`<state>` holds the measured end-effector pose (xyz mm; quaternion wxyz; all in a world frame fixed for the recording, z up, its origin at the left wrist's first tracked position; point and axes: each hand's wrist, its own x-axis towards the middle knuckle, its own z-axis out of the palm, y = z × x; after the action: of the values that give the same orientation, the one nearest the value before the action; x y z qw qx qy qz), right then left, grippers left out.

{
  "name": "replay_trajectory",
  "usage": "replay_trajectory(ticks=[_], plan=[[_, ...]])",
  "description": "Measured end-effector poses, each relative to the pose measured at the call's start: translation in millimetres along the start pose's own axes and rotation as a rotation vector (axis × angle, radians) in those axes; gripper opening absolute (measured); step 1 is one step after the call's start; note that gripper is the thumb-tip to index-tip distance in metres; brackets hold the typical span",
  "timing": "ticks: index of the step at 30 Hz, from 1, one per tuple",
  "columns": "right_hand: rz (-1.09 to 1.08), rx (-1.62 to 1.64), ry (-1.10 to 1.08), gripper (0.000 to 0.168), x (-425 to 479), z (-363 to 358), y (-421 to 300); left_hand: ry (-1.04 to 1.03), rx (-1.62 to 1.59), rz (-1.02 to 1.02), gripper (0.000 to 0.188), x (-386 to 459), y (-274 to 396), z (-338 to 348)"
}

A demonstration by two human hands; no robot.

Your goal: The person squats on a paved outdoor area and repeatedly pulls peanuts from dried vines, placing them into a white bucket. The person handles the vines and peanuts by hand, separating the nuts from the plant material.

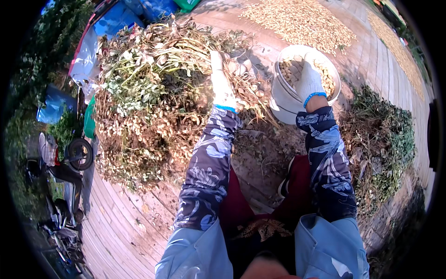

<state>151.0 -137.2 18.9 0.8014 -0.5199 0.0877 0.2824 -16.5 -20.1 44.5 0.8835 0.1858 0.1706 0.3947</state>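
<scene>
My left hand (222, 82), in a white knit glove with a blue cuff, grips a bunch of pulled peanut plants (184, 47). Their leafy stems trail to the left. Roots with peanut pods (258, 89) hang out on the right side of that hand. My right hand (311, 78), gloved the same way, reaches into a white plastic bucket (284, 101). Unshelled peanuts (327, 78) lie inside the bucket around the glove. Whether the right fingers hold any pods is hard to make out.
A large heap of peanut plants with pods (146, 122) lies at left. Stripped-looking plants (379, 146) are piled at right. Loose peanuts (299, 21) spread over the paved ground beyond the bucket. Blue containers (118, 19) and a motorcycle (66, 174) stand along the left.
</scene>
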Motion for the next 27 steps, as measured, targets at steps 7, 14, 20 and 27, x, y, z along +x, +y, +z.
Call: replay_trajectory(ticks=[7,14,20,27], plan=[[-0.647,-1.149,-0.592,0.046,-82,18,-7,0.072,0.085,0.076,0.044,14,2,-3],[-1.358,-1.347,-0.537,0.021,-76,17,23,0.088,0.087,0.079,0.046,17,-3,-5],[-1.256,-1.551,-0.029,0.025,-56,17,-7,0.155,0.16,0.179,0.038,24,1,-25],[-1.137,-1.36,-0.222,0.035,-24,-23,-24,0.196,0.318,0.252,0.062,33,7,-30]])
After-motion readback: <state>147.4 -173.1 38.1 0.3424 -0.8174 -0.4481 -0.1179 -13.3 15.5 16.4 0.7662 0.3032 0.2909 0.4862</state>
